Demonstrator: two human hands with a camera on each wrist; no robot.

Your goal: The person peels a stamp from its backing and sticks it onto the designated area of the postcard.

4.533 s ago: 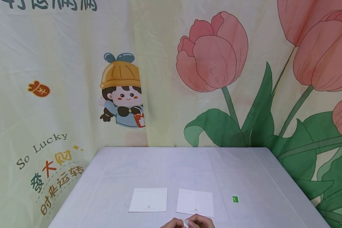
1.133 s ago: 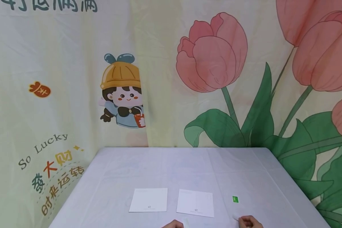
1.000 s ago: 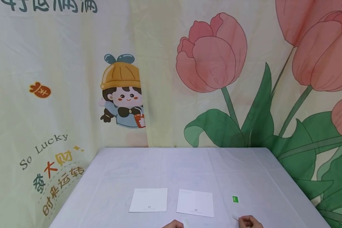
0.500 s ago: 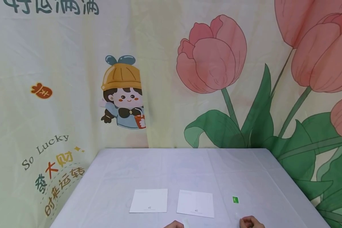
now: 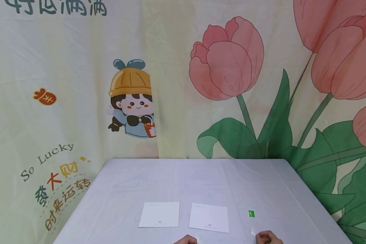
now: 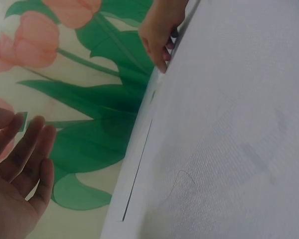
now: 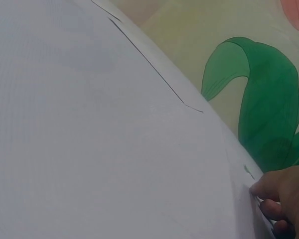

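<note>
At the bottom of the head view, my left hand [image 5: 186,239] is partly cut off, and a pale, see-through edge shows at its fingertips. The left wrist view reveals a small thin green piece [image 6: 23,122] pinched between its thumb and index finger, above the table. My right hand [image 5: 269,237] is low at the table on the right, fingers curled. At its fingertips is a small clear film [image 5: 253,232] that catches the light; the fingers partly hide it. Just beyond lies a small green rectangle [image 5: 251,214], like a stamp or sticker, flat on the cloth.
Two white cards, a left card [image 5: 159,215] and a right card [image 5: 209,218], lie side by side on the white-covered table [image 5: 177,179]. Each bears a small printed mark near its lower edge. Behind the table hangs a printed curtain [image 5: 177,84] with tulips.
Earlier both hands were together in front of the right card, holding a small white piece. My right hand has since moved right to the table with the clear film; lately both hands have barely shifted.
</note>
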